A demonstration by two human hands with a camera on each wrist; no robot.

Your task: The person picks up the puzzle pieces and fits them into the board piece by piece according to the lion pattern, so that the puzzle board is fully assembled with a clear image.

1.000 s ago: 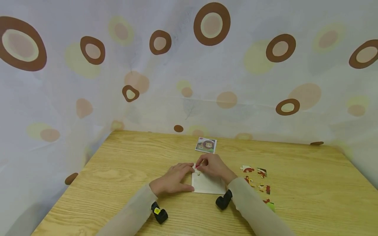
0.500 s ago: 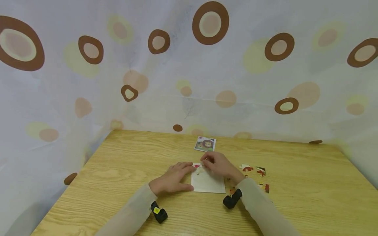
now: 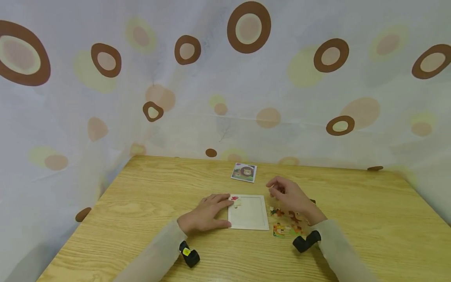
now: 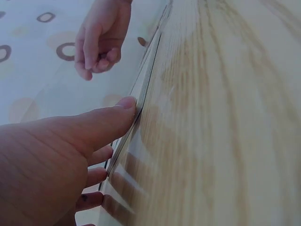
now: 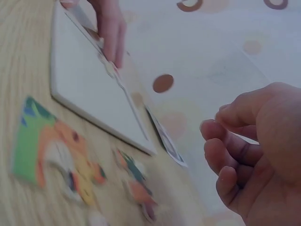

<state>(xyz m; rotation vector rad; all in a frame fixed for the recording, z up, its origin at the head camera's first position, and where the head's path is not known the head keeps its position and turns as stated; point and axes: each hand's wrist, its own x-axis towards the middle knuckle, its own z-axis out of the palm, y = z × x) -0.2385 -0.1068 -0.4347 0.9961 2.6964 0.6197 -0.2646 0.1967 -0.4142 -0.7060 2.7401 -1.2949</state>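
A white puzzle tray (image 3: 251, 214) lies on the table, with one puzzle piece (image 3: 237, 202) bearing a pink mark in its upper left corner. My left hand (image 3: 206, 214) rests along the tray's left edge, its thumb (image 4: 110, 120) at the near corner and the fingers farther up. To the right of the tray my right hand (image 3: 290, 196) hovers above the loose pieces, fingers loosely bent with nothing between them. In the right wrist view, an orange and green puzzle piece (image 5: 28, 150) lies below that hand. Other pieces are partly hidden under the right hand and wrist.
Behind the tray lies a small lion picture card (image 3: 244, 172). Several loose puzzle pieces (image 3: 280, 230) are spread right of the tray on the wooden table (image 3: 158, 188). A white patterned cloth (image 3: 197, 129) hangs at the table's back and sides.
My right hand has let go of the piece in the tray's upper left corner and moved right, over the loose pieces. The left hand has stayed at the tray's left edge.
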